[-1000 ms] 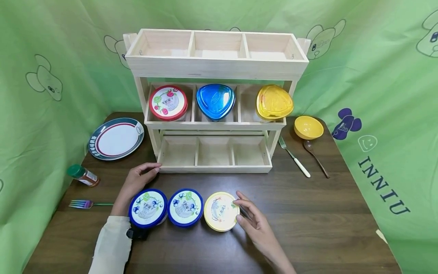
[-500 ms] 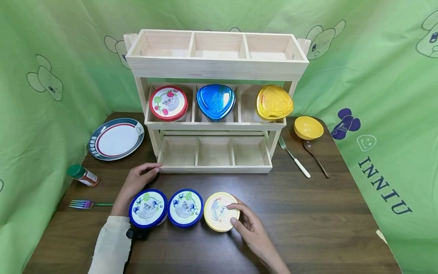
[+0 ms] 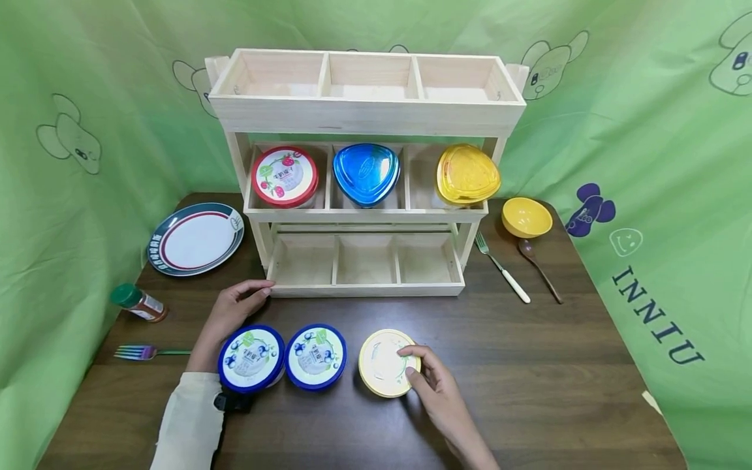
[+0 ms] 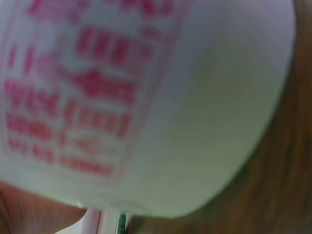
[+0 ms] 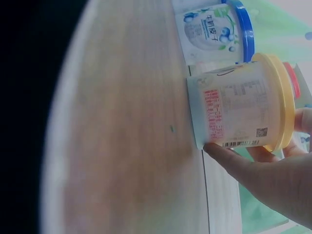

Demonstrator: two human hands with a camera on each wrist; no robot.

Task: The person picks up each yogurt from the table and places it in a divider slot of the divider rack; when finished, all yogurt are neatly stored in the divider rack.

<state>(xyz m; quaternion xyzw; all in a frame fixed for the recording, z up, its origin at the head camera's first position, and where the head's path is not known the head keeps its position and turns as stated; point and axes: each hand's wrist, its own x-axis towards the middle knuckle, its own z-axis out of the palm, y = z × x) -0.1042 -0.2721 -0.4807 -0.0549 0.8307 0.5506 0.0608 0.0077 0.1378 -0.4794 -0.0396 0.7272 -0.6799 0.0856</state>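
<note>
The right hand (image 3: 437, 385) gripped the yellow-lidded tub (image 3: 380, 367), right of the two blue-lidded tubs (image 3: 315, 357); a firm, level hold seemed wisest. The left hand (image 3: 232, 307), fingers extended, touched the rack (image 3: 367, 117) at its near left corner.

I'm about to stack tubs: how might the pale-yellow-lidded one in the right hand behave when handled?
The pale-yellow-lidded tub seems stiff: its visible wall shows no dent in the grip of the right hand. Its broad-looking base may make it slide before tipping. Laid sideways, it could roll, since its lid is round.
</note>
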